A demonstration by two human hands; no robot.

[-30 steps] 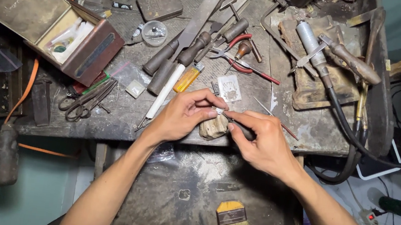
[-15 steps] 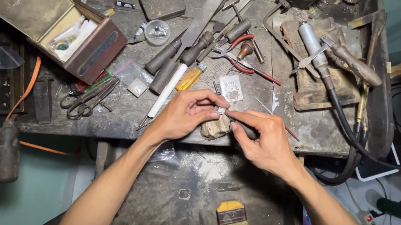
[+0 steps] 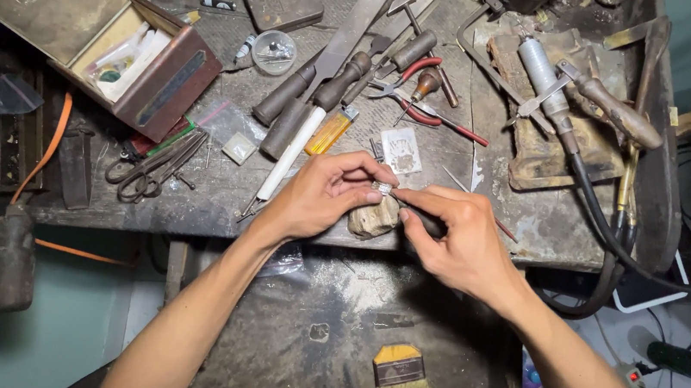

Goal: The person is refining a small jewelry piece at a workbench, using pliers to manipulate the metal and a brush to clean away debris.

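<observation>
My left hand [image 3: 323, 196] pinches a small silvery metal piece [image 3: 382, 188] between thumb and fingers, held on top of a worn wooden bench peg [image 3: 373, 217] at the bench's front edge. My right hand [image 3: 453, 237] grips a dark-handled hand tool [image 3: 422, 221], its tip pressed against the metal piece. Both hands meet at the middle of the workbench [image 3: 215, 196], fingertips almost touching.
Files and dark-handled tools [image 3: 322, 96] lie behind the hands, with red-handled pliers [image 3: 421, 99] and an orange lighter [image 3: 329, 130]. An open metal box [image 3: 111, 46] sits at the left, scissors [image 3: 153, 168] beside it. A flex-shaft handpiece [image 3: 552, 92] lies at the right. A brush [image 3: 402, 382] rests on the lower tray.
The hands have stayed together at the peg, with only slight shifts of the fingers and tool tip. Nothing else on the bench has moved.
</observation>
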